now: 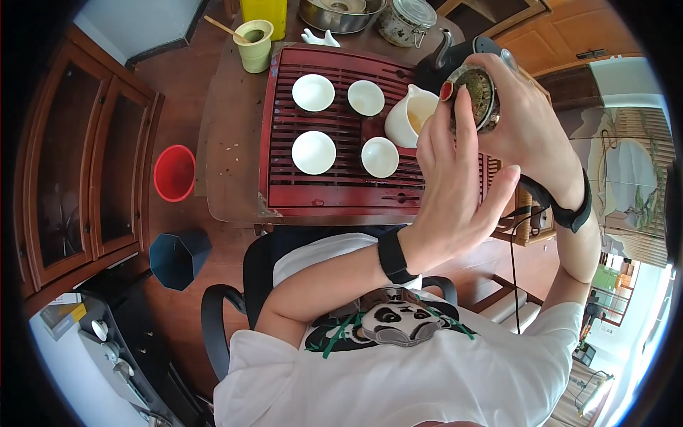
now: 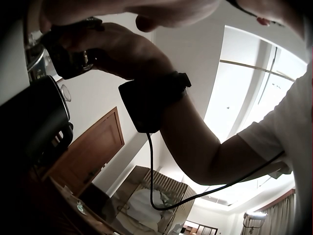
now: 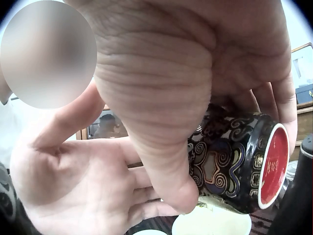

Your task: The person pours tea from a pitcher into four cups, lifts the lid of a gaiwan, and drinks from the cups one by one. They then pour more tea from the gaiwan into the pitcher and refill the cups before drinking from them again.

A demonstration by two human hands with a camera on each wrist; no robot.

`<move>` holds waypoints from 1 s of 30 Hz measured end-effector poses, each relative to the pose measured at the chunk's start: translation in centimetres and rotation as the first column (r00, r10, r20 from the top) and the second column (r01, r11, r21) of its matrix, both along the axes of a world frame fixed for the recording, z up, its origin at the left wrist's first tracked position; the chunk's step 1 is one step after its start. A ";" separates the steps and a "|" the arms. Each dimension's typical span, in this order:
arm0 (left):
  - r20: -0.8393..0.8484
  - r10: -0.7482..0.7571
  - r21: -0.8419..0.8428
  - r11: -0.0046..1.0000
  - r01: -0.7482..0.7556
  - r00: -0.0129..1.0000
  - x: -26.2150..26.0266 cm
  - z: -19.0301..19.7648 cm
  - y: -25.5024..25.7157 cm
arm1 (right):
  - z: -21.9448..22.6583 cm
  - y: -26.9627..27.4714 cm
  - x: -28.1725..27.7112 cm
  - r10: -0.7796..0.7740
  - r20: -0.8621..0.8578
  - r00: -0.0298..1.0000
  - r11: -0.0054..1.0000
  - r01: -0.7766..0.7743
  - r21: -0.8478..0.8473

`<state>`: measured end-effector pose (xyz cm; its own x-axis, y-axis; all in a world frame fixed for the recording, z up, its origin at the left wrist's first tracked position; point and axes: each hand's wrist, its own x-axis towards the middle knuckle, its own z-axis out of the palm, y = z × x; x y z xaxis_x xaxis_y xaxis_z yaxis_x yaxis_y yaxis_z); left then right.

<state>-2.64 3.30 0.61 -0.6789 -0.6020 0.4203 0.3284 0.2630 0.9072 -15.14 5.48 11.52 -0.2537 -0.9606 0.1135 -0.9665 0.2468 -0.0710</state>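
Right hand [image 1: 524,114] is gripping a black patterned ceramic cup [image 3: 225,164], right of a white spouted pitcher [image 1: 402,122]. Left hand [image 1: 448,196]'s fingers look straight.

Cab. [image 1: 87,171], brn wd, glazed drs. Flr [image 1: 174,117], reddish-brn. Tbl [image 1: 228,178], brn. Chair [image 1: 215,327], blk, w/ armrests. Wall [image 1: 146,25], pale. Dr [image 2: 93,147], brn wd. Wndw [image 2: 244,98], lg., v. bright. Curtain [image 2: 281,213], hung in folds. Decor. panel [image 1: 629,167], part slatted.

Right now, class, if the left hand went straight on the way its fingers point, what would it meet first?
The left hand would most likely meet the patterned vessel that the right hand grips. The two overlap in the head view, so any gap is hard to judge.
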 end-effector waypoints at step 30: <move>0.171 0.104 -0.553 0.833 0.008 0.980 1.7 -0.1 0.1 | -6.3 5.7 2.3 -0.141 0.525 0.839 0.816 0.399 -0.418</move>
